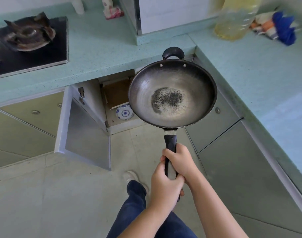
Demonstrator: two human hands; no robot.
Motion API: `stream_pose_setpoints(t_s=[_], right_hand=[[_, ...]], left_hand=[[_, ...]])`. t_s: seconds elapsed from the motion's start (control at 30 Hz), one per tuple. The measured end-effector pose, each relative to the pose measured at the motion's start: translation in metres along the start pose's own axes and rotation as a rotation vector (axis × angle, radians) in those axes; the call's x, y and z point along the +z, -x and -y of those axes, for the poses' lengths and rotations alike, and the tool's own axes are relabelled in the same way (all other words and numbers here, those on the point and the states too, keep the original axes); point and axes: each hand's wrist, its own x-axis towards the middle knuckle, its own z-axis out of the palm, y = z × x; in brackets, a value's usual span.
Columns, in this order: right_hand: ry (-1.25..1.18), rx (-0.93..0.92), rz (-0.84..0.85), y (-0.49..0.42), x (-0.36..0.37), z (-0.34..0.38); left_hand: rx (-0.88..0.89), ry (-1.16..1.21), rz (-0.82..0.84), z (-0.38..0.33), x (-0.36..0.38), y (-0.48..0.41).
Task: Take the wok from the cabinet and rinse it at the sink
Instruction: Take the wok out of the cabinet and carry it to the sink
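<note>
Both hands were wrapped round the long black handle (170, 141) of the wok (172, 93), which the person held out in front of the body, above the floor (61, 194). Of the two, the left hand (164, 185) sat lower, nearer the body, its fingers curled tight about the end of the handle. Just above it and touching it, the right hand (178, 160) gripped from the other side, fingers clamped on the same handle. Below the arms I could see a leg (134, 203) in dark jeans and a pale shoe (130, 176) on the tiles. The wok was out of the cabinet (119, 97) and in the air, open side up and roughly level, hanging before the cabinet's opening and hiding its right part. Its inside was worn grey with a dark speckled patch at the bottom, and a small loop grip (173, 52) stood on the far rim. To the left, the door (86, 134) of the cabinet stood swung wide. Inside were a brown box (116, 93) and a blue-and-white plate (124, 112) near the front edge. Over it ran a pale green counter (104, 48), bending round the corner to the right. On its left part lay a black stove (26, 40) with one burner. At the far right stood a yellowish bottle (236, 19), blurred, with a blue and orange packet (280, 26) just beside it.
</note>
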Motion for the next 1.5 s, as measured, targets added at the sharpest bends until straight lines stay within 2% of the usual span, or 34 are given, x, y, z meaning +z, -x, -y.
stream_pose_setpoints(t_s=[0.43,0.7,1.03,1.3,1.5], right_hand=[[-0.067,-0.118,-0.087,-0.002,-0.045,0.058],[-0.088,-0.121,-0.182,-0.014,-0.058,0.1],[-0.122,-0.071,-0.454,-0.032,-0.095,0.126],[-0.179,0.022,-0.725,-0.012,-0.134,0.103],[-0.276,0.064,-0.853,0.026,-0.165,0.077]], left_hand=[[0.152,-0.02,0.064,-0.063,0.02,-0.005],[0.203,-0.031,0.139,-0.105,0.02,-0.027],[0.291,-0.116,0.444,-0.147,0.038,-0.065],[0.305,-0.202,0.755,-0.148,0.075,-0.063],[0.306,-0.275,0.928,-0.139,0.112,-0.038]])
